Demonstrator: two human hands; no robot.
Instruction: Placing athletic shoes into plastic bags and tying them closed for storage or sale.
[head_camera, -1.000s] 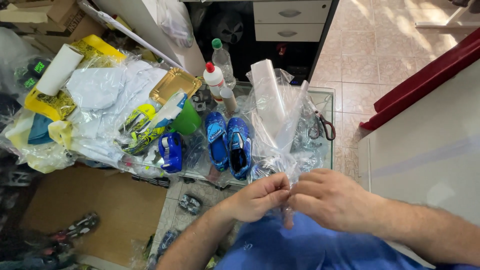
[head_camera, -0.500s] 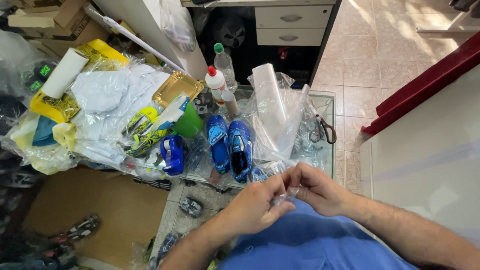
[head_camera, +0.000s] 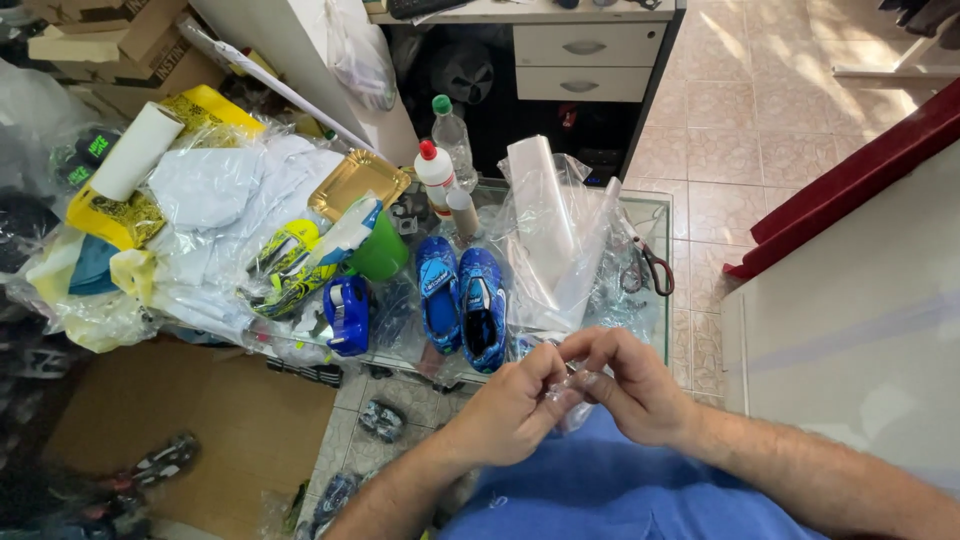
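At the far left edge of the glass-topped table (head_camera: 655, 215), a white cardboard roll (head_camera: 135, 152) lies tilted on a yellow printed plastic bag (head_camera: 105, 218), among a heap of crumpled white and clear wrapping (head_camera: 215, 195). Just right of the heap sits a gold rectangular paper tray (head_camera: 357, 182), and below it a green plastic cup (head_camera: 380, 255) lies beside a yellow-and-black patterned packet (head_camera: 285, 262). At the table's near edge stands a blue tape dispenser (head_camera: 347, 315). Toward the far edge stand a white glue bottle with a red cap (head_camera: 436, 177) and, behind it, a clear plastic bottle with a green cap (head_camera: 451, 128). A pair of small blue shoes (head_camera: 461, 300) lies side by side near the middle of the near edge. To their right rises a roll of clear plastic film (head_camera: 548, 215), with red-handled scissors (head_camera: 652, 268) near the right edge.

Just off the near edge, above a blue-clothed lap, the left hand (head_camera: 510, 410) and right hand (head_camera: 630, 385) meet, fingertips touching. Both pinch a small crumpled piece of clear plastic wrap (head_camera: 570, 392) between thumb and fingers, the grip narrow and closed on it.
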